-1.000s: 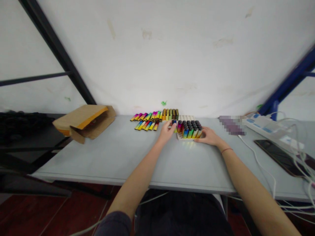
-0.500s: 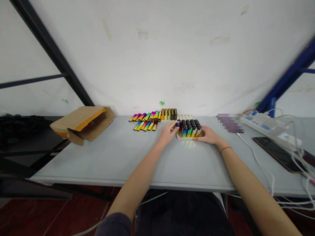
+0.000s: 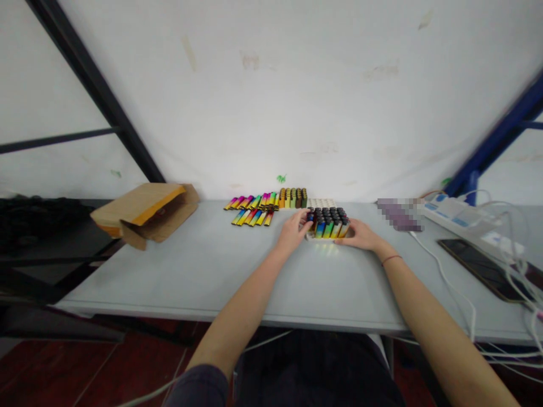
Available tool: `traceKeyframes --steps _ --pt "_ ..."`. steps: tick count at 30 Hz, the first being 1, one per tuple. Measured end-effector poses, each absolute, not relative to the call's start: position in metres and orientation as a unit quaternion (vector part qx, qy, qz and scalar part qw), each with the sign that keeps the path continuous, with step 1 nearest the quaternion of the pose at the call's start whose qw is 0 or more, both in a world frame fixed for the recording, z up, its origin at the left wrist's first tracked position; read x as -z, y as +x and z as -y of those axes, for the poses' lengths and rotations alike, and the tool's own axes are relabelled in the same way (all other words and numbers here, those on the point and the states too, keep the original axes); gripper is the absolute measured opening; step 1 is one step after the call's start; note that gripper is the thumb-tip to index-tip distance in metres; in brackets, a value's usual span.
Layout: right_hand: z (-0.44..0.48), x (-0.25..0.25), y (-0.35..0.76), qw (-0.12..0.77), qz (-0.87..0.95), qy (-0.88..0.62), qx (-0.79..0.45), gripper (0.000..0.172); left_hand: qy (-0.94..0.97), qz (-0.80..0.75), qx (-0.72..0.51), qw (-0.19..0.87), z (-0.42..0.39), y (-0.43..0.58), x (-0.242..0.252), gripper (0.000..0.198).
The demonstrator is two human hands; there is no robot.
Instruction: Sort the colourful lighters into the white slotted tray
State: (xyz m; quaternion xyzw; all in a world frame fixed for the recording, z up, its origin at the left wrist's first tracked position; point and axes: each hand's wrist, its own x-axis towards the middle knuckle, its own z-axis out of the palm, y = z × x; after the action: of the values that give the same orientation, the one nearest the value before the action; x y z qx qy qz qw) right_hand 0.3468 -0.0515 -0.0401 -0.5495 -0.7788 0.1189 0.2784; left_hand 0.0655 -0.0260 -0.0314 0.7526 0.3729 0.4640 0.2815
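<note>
Hands: apart, either side of the white tray (image 3: 311, 238); left hand (image 3: 292, 233) at its near-left end, right hand (image 3: 358, 235) cupped against its right corner (any pinch by the left, I cannot tell).
Lighters (image 3: 328, 225): upright, packed in the tray, on the grey table (image 3: 169, 271).
Handling: light, stiff, slick; take by the body.

Soft, even indoor light over the pale grey folding table (image 3: 178, 271), only faint shadows on it, faint coloured glare near its front from the gradient-painted plastic lighters (image 3: 328, 226), slight overall blur, black metal frame bars (image 3: 95, 93) bowing above its left end, a mosaic-blurred patch (image 3: 399, 215) on its far right
</note>
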Motion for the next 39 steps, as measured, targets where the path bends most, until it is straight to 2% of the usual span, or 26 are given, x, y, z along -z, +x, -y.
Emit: traceKeyframes --steps 7,13,19,26,29,33,36,39 --pt "0.052 0.040 0.347 0.282 0.780 -0.545 -0.121 0.061 0.799 -0.392 -0.426 0.161 0.034 0.062 0.017 0.028" --pt "0.053 0.038 0.348 0.265 0.783 -0.549 -0.124 0.061 0.651 -0.661 -0.374 -0.003 0.029 0.036 0.004 0.039" --pt "0.052 0.039 0.348 0.263 0.783 -0.550 -0.123 0.057 0.651 -0.717 -0.249 -0.021 0.024 0.018 0.006 0.034" --pt "0.053 0.041 0.347 0.271 0.779 -0.553 -0.122 0.061 0.718 -0.677 -0.145 0.068 0.035 0.030 -0.008 0.032" --pt "0.053 0.041 0.347 0.269 0.780 -0.550 -0.125 0.059 0.730 -0.661 -0.149 0.092 0.032 0.030 -0.007 0.030" --pt "0.053 0.040 0.348 0.266 0.779 -0.555 -0.122 0.060 0.677 -0.632 -0.326 0.190 0.022 0.033 -0.003 0.032" --pt "0.053 0.039 0.348 0.265 0.776 -0.560 -0.121 0.061 0.532 -0.590 -0.475 0.378 0.017 0.038 -0.004 0.031" --pt "0.053 0.039 0.348 0.270 0.782 -0.550 -0.118 0.060 0.409 -0.529 -0.534 0.518 0.017 0.044 -0.008 0.026"
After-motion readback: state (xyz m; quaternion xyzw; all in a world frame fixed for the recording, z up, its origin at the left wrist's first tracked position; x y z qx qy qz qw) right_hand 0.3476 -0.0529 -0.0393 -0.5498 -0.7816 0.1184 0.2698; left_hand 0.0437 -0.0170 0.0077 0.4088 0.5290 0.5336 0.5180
